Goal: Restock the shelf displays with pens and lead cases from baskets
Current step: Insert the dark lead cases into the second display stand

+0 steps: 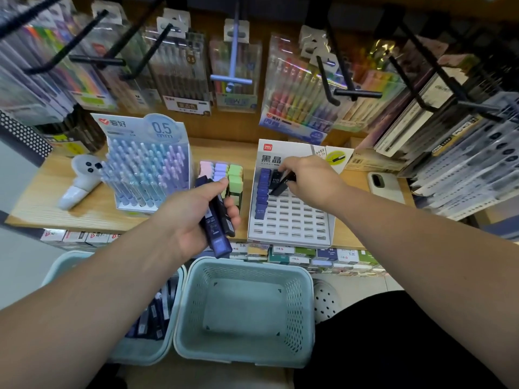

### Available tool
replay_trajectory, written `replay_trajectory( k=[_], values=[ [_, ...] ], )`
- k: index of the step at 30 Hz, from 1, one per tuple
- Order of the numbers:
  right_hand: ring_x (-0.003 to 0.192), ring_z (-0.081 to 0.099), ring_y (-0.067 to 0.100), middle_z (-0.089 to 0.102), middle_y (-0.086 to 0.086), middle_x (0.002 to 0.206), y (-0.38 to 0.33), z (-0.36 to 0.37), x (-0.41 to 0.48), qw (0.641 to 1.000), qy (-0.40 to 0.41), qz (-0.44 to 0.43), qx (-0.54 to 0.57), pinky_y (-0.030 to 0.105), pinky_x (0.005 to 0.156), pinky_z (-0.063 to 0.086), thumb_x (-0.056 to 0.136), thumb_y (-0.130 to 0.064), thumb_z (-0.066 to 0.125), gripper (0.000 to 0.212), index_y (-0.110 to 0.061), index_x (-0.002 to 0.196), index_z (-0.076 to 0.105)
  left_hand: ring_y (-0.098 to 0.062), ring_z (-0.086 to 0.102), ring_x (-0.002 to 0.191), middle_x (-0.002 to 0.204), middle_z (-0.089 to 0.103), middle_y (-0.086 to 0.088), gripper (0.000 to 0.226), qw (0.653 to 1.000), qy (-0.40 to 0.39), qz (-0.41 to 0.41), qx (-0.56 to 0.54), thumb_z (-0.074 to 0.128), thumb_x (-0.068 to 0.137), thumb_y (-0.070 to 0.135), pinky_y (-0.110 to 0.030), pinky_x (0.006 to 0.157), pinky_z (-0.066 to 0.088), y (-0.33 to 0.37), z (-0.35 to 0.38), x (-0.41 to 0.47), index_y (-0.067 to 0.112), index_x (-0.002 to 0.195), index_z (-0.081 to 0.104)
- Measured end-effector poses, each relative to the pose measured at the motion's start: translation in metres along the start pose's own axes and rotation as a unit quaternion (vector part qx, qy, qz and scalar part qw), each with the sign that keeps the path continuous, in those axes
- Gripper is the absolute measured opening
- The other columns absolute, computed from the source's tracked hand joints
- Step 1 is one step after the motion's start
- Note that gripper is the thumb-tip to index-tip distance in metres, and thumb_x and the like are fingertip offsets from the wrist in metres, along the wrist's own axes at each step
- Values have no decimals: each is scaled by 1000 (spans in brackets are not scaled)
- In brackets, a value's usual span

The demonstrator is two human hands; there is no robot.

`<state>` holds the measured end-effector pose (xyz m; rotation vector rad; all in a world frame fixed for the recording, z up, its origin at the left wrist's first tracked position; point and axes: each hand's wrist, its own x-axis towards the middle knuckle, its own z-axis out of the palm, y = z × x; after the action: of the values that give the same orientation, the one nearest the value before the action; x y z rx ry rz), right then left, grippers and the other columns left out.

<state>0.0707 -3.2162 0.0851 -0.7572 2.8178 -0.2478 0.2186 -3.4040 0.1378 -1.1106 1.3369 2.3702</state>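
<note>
Here, in the head view, a wooden shelf (84,209) carries a white slotted display tray (292,220), a pen display (146,169) and a phone (384,186); pen packs (297,99) hang on hooks above. The right hand (311,181) pinches a black lead case (282,185) in its fingers over the tray's upper rows, beside a column of blue cases (262,192). The left hand (193,217) grips several lead cases (217,228). Below stand a right basket (244,268) and a left basket (157,349) holding more cases.

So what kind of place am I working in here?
Most likely a stationery shop: pen packs hang on hooks, a 0.5 mm pen display stands on the shelf, and the right hand holds a lead case at a slotted lead-case display.
</note>
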Motion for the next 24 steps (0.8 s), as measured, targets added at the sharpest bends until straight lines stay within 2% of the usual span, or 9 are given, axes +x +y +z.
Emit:
replay_trajectory(
  k=[2, 5, 8, 13, 18, 22, 24],
  values=[
    [100, 59, 33, 66, 8, 110, 0, 3, -2, 1000, -12, 4, -4, 42, 85, 53, 91, -17, 61, 26, -30, 113, 55, -20, 59, 50, 59, 59, -7, 13, 1000, 2, 1, 4, 69, 95, 19, -31, 50, 56, -2, -1, 0, 9, 94, 60],
    [97, 54, 32, 66, 7, 104, 0, 8, -3, 1000, -4, 1, -19, 38, 78, 42, 93, -19, 62, 15, -27, 101, 51, -20, 59, 50, 60, 60, -7, 14, 1000, 9, 6, 5, 70, 94, 20, -32, 50, 55, -2, 0, -1, 9, 93, 60],
    [89, 50, 29, 61, 9, 102, -4, 10, -3, 1000, -1, -9, -16, 33, 70, 37, 95, -14, 58, 14, -25, 99, 49, -19, 59, 50, 60, 59, -6, 15, 1000, 12, 12, -2, 69, 95, 22, -31, 50, 56, 2, 2, -2, 11, 91, 59],
    [83, 50, 28, 60, 8, 100, -12, 2, 3, 998, -8, -12, -69, 30, 60, 35, 90, -7, 60, 18, -22, 100, 55, -19, 59, 50, 59, 59, -6, 15, 1000, 10, 15, -10, 69, 95, 21, -31, 51, 56, 5, 2, -3, 10, 93, 59],
    [86, 50, 27, 61, 9, 106, -17, -2, 6, 996, -23, -18, -85, 29, 59, 33, 92, -10, 58, 19, -21, 108, 59, -19, 59, 50, 61, 59, -6, 16, 1000, -1, 16, -7, 69, 95, 22, -31, 51, 56, 5, 2, -3, 10, 93, 59],
    [93, 54, 31, 62, 9, 107, -21, -1, 3, 999, 18, -30, -28, 35, 70, 41, 96, -21, 61, 32, -22, 124, 45, -19, 60, 52, 63, 60, -6, 16, 1000, -19, 19, -6, 69, 95, 24, -31, 52, 57, 6, 3, -6, 11, 94, 60],
    [100, 57, 33, 65, 10, 108, -19, 1, 5, 998, 37, -29, -33, 34, 70, 39, 98, -24, 59, 23, -21, 119, 51, -19, 60, 52, 63, 60, -6, 16, 1000, -18, 21, -7, 69, 95, 24, -31, 52, 56, 6, 3, -8, 11, 94, 60]
  ],
)
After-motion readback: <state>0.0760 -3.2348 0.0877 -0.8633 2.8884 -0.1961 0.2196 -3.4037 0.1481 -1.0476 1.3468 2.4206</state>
